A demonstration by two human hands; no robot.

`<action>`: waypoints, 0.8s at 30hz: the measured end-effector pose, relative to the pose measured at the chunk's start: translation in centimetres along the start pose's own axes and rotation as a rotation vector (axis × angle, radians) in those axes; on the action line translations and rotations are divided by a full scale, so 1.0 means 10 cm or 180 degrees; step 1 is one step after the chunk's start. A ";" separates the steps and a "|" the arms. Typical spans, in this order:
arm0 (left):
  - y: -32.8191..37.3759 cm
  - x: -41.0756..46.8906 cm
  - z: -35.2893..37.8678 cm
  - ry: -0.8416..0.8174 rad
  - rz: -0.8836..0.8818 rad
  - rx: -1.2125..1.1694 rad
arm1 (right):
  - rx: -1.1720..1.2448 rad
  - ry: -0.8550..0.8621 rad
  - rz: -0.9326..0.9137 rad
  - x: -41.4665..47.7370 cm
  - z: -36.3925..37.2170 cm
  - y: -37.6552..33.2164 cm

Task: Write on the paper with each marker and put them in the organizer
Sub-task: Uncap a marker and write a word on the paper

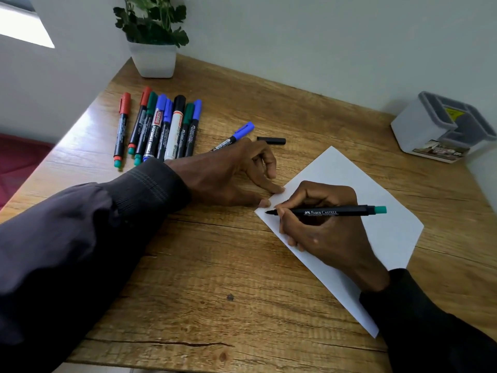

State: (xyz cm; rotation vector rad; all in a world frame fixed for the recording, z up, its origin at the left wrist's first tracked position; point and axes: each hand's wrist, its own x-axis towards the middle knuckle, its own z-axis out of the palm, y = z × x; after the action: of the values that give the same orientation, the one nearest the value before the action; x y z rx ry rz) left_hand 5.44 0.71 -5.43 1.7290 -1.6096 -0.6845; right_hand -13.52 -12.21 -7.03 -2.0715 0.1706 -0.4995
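Note:
My right hand grips an uncapped black marker with a teal end, its tip touching the left corner of the white paper. The fingertips of my left hand press on that corner's edge and hold nothing. The marker's black cap lies on the desk beyond my left hand. A blue-capped marker lies partly behind that hand. Several capped markers lie in a row at the back left. The grey-rimmed organizer stands at the back right, nothing visible inside.
A potted plant in a white pot stands at the back of the wooden desk against the wall. A dark red surface shows past the desk's left edge. The desk's front edge runs along the bottom.

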 end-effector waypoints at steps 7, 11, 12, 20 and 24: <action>-0.01 0.01 0.00 -0.0059 0.0081 0.0145 | -0.0090 -0.0082 -0.0090 0.01 0.00 0.00; -0.02 0.01 0.00 -0.0054 0.0022 0.0062 | -0.0205 -0.0060 -0.0161 0.02 -0.01 0.00; -0.01 0.01 0.00 -0.0032 -0.0015 0.0011 | -0.0223 -0.0053 -0.0158 0.02 -0.01 0.00; 0.00 0.00 0.00 0.0029 -0.0033 -0.0130 | -0.0181 0.0003 -0.0077 0.01 -0.03 0.01; 0.00 0.00 -0.01 0.0002 0.0058 -0.0027 | -0.0137 -0.0010 -0.0114 -0.01 -0.02 0.01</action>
State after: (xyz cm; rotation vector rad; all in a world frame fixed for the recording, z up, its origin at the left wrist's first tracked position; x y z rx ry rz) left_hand 5.49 0.68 -5.40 1.7062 -1.6180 -0.6811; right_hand -13.64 -12.37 -7.08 -2.1206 0.1437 -0.5183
